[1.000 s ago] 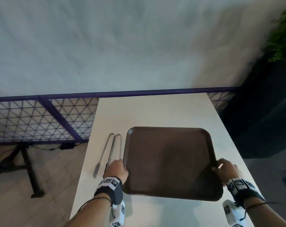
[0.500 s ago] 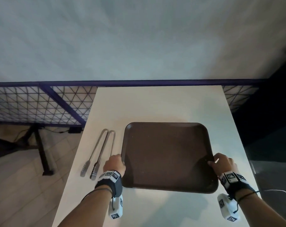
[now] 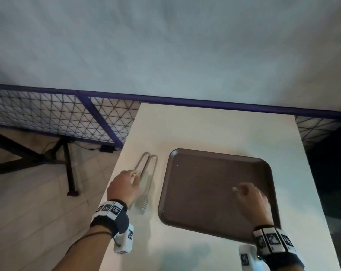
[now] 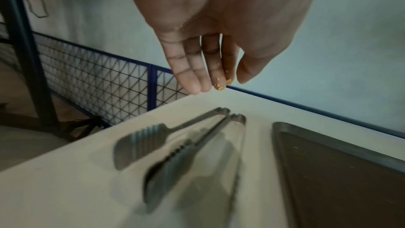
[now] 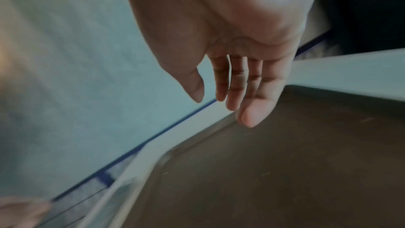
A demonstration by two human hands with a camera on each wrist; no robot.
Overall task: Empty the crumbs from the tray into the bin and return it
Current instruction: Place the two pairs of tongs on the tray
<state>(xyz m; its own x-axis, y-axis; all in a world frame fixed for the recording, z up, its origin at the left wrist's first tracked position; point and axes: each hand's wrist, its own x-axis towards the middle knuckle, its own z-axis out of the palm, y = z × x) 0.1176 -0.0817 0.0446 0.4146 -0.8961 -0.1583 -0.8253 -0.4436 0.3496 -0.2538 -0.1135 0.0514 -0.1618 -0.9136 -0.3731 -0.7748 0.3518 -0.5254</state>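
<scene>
The brown rectangular plastic tray (image 3: pixel 205 184) lies flat on the white table (image 3: pixel 214 126), holding only tiny specks. Both the left hand (image 3: pixel 122 186) and the right hand (image 3: pixel 251 198) hover with fingers relaxed, holding nothing.

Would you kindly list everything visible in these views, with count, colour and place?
tray: one, dark brown, flat on the table's right half.
tongs: two pairs, silver metal, side by side on the table, left of the tray.
table: one, off-white, centre.
mesh railing: one, purple frame, along the table's far end.
wall: pale grey, behind the railing.
floor: light tiles, left of the table.
left hand: open, over the tongs; yellow crumbs on the fingers.
right hand: open, above the tray.
</scene>
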